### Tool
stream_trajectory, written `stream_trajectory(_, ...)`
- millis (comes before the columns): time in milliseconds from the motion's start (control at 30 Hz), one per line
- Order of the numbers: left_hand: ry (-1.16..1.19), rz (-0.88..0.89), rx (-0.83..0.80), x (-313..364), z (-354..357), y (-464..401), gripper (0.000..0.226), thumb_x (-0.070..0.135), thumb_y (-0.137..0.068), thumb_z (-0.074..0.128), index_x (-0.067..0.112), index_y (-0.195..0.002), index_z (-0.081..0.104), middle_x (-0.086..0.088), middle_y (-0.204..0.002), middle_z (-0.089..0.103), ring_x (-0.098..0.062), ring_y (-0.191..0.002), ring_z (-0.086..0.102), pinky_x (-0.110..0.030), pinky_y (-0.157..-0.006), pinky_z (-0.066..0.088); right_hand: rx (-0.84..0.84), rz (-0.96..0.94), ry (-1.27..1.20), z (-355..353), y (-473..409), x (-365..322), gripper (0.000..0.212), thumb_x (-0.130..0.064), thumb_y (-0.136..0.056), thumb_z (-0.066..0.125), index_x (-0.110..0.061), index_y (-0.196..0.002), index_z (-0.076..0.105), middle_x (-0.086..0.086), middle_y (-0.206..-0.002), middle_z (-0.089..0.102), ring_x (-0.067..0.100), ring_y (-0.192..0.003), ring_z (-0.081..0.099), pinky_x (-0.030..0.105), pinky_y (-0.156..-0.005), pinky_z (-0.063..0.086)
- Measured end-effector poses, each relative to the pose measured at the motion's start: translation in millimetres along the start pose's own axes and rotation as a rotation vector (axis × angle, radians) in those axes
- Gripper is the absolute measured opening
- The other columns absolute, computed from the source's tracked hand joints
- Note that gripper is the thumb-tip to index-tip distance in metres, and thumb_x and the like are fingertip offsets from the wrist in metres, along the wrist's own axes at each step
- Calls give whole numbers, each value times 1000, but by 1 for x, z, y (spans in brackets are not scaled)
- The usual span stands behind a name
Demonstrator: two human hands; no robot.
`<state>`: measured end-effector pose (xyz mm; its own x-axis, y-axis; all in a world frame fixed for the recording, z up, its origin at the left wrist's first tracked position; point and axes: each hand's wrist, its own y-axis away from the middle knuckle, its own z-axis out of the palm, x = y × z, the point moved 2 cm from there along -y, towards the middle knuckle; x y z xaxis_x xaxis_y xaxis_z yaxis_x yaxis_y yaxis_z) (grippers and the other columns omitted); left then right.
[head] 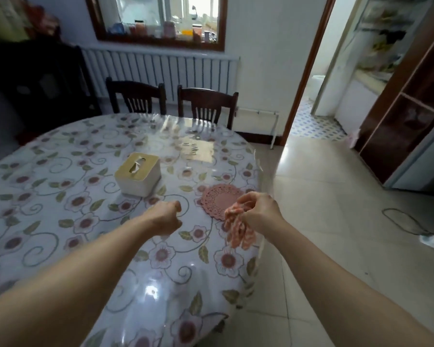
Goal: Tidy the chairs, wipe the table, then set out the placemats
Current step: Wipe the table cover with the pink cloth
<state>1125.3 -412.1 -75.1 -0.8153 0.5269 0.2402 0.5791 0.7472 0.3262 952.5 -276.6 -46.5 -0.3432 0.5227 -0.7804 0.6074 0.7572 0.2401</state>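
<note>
Glossy clear plastic over a floral cloth covers the round table (60,196). Pink lacy round placemat (218,200) lies flat near the right edge. Right hand (259,212) grips a crumpled orange-white cloth (238,227) above the placemat's near side. Left hand (167,216) curled, holding nothing. Cream tissue box (137,174), tissue poking from slot. Two dark slatted chairs (207,106) at the far side.
</note>
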Motion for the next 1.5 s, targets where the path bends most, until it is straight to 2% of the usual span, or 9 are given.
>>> stream_trajectory(233,45,-234,68,57,10,30,47,29,-92,54,16,-135,42,-9,-140,44,-24,-125,44,-33,-99,39,-173,-177,134,-36,-37,7,30,2,-83,59,-26,-74,63,0,-91,67,16,-88,63,32,-80,57)
stream_trajectory(367,71,-352,72,63,-4,48,43,33,-92,51,17,-131,44,-8,-135,49,-25,-118,49,-34,-95,43,-267,-244,196,-36,-53,-6,24,-4,-85,55,-25,-78,64,-3,-83,65,13,-73,60,24,-58,51)
stream_trajectory(633,163,-594,138,33,-25,44,46,33,-90,55,17,-131,44,-8,-134,51,-24,-117,52,-32,-90,44,-442,-387,220,-3,-99,-48,21,3,-87,56,-15,-88,66,1,-84,66,9,-68,61,16,-45,43)
stream_trajectory(733,203,-636,163,25,-29,16,46,30,-87,57,17,-130,45,-7,-132,52,-23,-114,53,-31,-86,44,-444,-420,258,2,-130,-57,27,6,-83,55,-19,-81,67,4,-92,66,17,-79,63,18,-50,44)
stream_trajectory(967,302,-608,162,54,-40,-82,37,25,-87,56,17,-123,50,-8,-126,55,-22,-107,56,-31,-85,47,-411,-407,264,-25,-226,-67,32,6,-86,49,-21,-82,65,0,-88,65,11,-66,58,19,-45,41)
stream_trajectory(1200,350,-637,179,92,-42,-184,45,22,-89,55,16,-132,45,-7,-138,48,-23,-122,49,-35,-99,44,-411,-397,298,-56,-344,-57,30,4,-90,44,-14,-96,67,2,-87,66,5,-57,54,12,-36,36)
stream_trajectory(1300,369,-707,175,109,-34,-223,42,23,-88,54,17,-130,47,-9,-135,51,-25,-120,50,-35,-97,44,-434,-382,281,-67,-405,-53,26,5,-91,43,-10,-94,64,-4,-68,62,-1,-42,56,12,-34,37)
stream_trajectory(1433,410,-801,153,133,-22,-269,44,24,-86,55,18,-129,47,-10,-133,53,-25,-116,53,-36,-93,47,-479,-413,355,-75,-474,-52,25,2,-91,45,-9,-96,67,8,-94,69,14,-71,62,24,-59,53)
stream_trajectory(1500,415,-819,152,144,-18,-286,43,24,-87,54,17,-129,47,-9,-135,53,-25,-118,53,-37,-94,47,-505,-412,355,-75,-498,-53,24,2,-92,44,-9,-96,65,3,-84,67,11,-64,59,20,-51,49)
